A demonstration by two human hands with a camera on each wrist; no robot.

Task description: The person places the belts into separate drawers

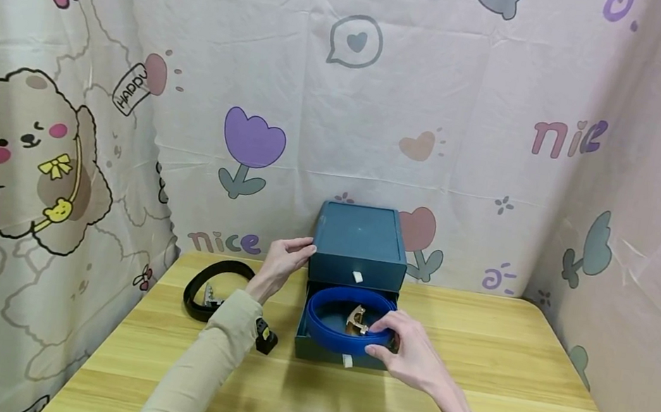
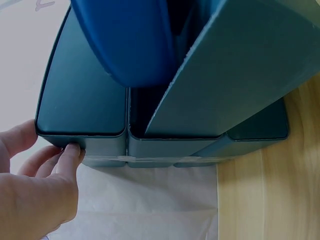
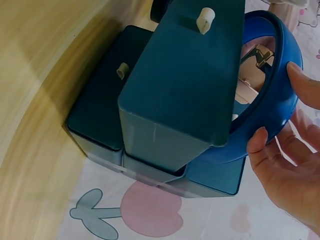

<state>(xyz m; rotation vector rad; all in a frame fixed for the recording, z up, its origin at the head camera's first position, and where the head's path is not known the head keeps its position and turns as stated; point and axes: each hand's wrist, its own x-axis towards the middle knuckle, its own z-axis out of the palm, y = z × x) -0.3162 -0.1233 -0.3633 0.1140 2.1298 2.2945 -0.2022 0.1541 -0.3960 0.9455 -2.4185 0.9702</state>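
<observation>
Where the right hand (image 1: pixel 409 353) grips: coiled blue belt (image 1: pixel 329 337), pinched at its rim over the pulled-out teal drawer (image 1: pixel 312 351); slackening could uncoil it.
Left hand (image 1: pixel 282 263): fingers relaxed against the rectangular teal box (image 1: pixel 359 231); weak bracing may let it shift.
Drawer: edge could snag a tilted belt.

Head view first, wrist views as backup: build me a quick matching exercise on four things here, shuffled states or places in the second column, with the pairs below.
Column one
1. blue belt
2. black belt
3. left hand
4. middle drawer

Column two
A. at the upper left side of the drawer box
B. pulled open
C. gripped by the right hand
D. coiled on the table

Right pairs: 1-C, 2-D, 3-A, 4-B
</observation>
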